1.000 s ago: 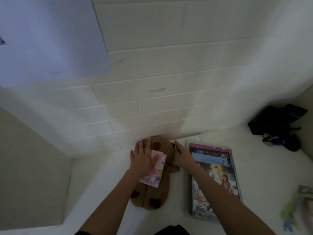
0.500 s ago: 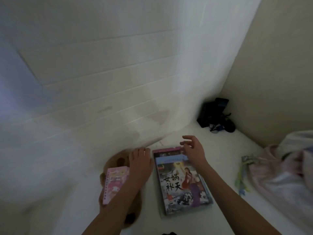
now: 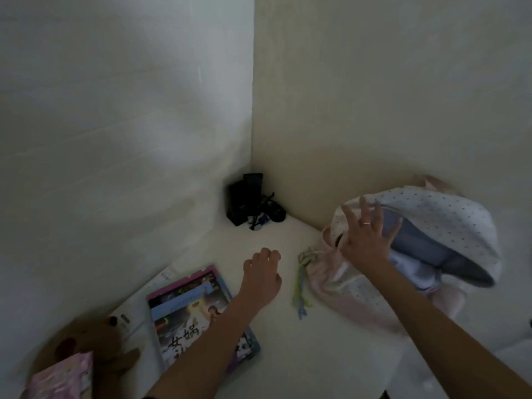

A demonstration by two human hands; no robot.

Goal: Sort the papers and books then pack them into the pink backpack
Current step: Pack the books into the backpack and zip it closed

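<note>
One pink backpack (image 3: 359, 286), two open hands

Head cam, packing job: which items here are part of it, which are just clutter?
Job:
- backpack, pink, right hand spread at its open flap
- books, stacked by the wall
- paper under the books
- pink booklet
- left hand, empty, over the table

Clutter:
- plush toy
- black gear in the corner
- tassel beside the backpack
</note>
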